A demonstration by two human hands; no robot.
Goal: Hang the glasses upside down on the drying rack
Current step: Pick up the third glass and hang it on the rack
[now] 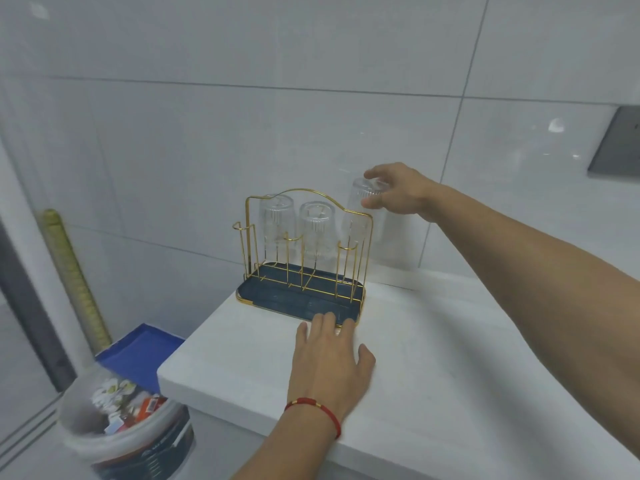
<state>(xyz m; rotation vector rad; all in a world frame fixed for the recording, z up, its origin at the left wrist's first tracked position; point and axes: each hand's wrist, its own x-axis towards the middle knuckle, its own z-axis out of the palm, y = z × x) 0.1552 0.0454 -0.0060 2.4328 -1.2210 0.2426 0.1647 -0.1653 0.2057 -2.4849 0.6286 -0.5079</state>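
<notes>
A gold wire drying rack (246, 216) with a dark blue drip tray (277, 299) stands at the back left of a white counter. Two clear ribbed glasses hang upside down on its rear pegs: one on the left (277, 220), one in the middle (317, 230). My right hand (398, 188) grips the base of a third upside-down glass (360, 216) over the rack's right rear peg. My left hand (329, 355) lies flat on the counter, fingertips touching the tray's front edge. The front pegs are bare.
The white counter (433, 358) ends in an edge at left and front. Below it on the floor stand a white bucket (86, 441) filled with rubbish and a blue box (138, 351). A tiled wall is close behind the rack. A grey panel (620, 143) is on the wall at right.
</notes>
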